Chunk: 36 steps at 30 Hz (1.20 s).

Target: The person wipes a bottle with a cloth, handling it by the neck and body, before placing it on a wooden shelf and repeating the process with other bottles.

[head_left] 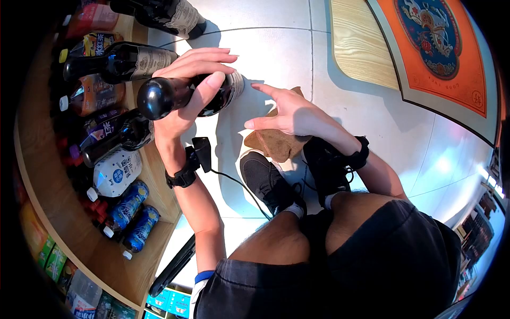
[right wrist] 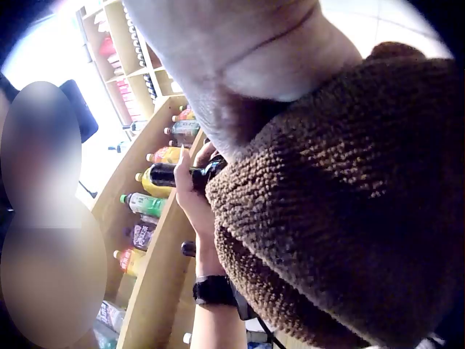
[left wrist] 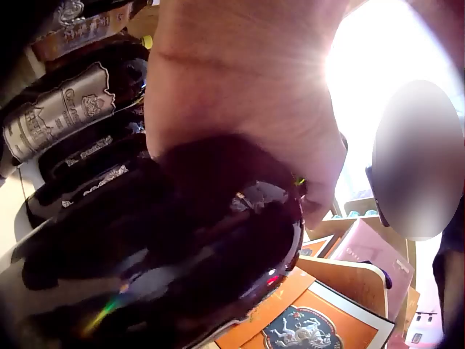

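My left hand (head_left: pixel 186 110) grips a dark wine bottle (head_left: pixel 156 99) around its upper part, with the thumb along one side. The bottle stands upright over the pale floor, and part of its label shows below the fingers. In the left wrist view the dark glass (left wrist: pixel 167 254) fills the lower part. My right hand (head_left: pixel 297 114) holds a brown cloth (head_left: pixel 271 143) beside the bottle, index finger and thumb stretched towards it. The right wrist view shows the thick, nubby cloth (right wrist: pixel 312 196) bunched against the palm; the other fingers are hidden.
More dark wine bottles (head_left: pixel 143 63) stand to the left. Behind them, a wooden shelf (head_left: pixel 101 255) holds several drink bottles (head_left: pixel 119 169). A wooden board edge (head_left: pixel 361 45) and an orange printed box (head_left: pixel 467 74) are at the upper right. My black shoes (head_left: pixel 260 178) are below the cloth.
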{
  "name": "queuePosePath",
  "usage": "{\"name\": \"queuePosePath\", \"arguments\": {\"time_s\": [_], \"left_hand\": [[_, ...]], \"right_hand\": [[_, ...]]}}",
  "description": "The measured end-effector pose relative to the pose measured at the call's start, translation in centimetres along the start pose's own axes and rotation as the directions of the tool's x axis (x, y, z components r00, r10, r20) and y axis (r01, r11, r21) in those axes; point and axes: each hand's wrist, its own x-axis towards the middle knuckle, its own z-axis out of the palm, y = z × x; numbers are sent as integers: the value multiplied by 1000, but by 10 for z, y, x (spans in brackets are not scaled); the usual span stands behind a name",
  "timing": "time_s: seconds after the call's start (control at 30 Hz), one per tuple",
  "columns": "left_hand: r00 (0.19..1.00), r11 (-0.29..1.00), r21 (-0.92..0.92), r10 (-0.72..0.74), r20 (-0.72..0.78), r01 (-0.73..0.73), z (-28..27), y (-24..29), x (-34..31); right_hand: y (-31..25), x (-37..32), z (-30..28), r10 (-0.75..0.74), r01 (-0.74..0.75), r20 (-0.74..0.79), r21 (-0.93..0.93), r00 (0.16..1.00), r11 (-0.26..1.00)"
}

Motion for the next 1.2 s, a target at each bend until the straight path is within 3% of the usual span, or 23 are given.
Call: {"name": "queuePosePath", "arguments": {"time_s": [0.23,0.33,0.4,0.53,0.6,0.73,0.83,0.9,0.93,1.0,1.03,1.1,1.2], "left_hand": [[983,991,-42,-133,-123,129,8,-1,0],[959,981,-45,-192,-209,187,12,-3,0],[942,976,-47,-218,-255,213,17,0,4],[892,962,-22,-259,-371,271,22,2,6],[858,953,-45,-291,-423,301,23,-1,7],[812,931,-72,-349,-467,359,24,3,8],[793,925,-128,-373,-482,357,26,7,8],[782,924,-124,-374,-499,362,28,9,7],[783,924,-124,-373,-498,361,29,10,7],[755,911,-168,-406,-515,376,33,13,7],[755,911,-167,-406,-515,376,34,15,7],[737,899,-88,-405,-541,429,35,18,8],[697,882,-107,-432,-572,459,40,23,6]], "right_hand": [[-3,2,-2,-10,10,-6,-77,1000,997],[-6,2,-4,16,-17,46,15,999,1000],[-8,3,-2,-44,41,-75,-45,996,998],[-17,0,1,-146,150,-120,25,982,988],[-23,-2,4,-241,235,-210,-55,947,970],[-38,-5,5,-260,259,-228,-35,938,965],[-52,-9,3,-231,216,-239,-87,943,972],[-65,-12,-2,-41,30,-123,-88,992,996],[-61,-9,2,-41,30,-125,-88,991,996],[-46,4,11,-226,192,-274,-145,935,971],[-41,9,13,-226,192,-275,-144,935,971],[-36,16,14,-377,310,-359,-231,854,922],[-38,20,12,-389,330,-382,-211,838,920]]}}
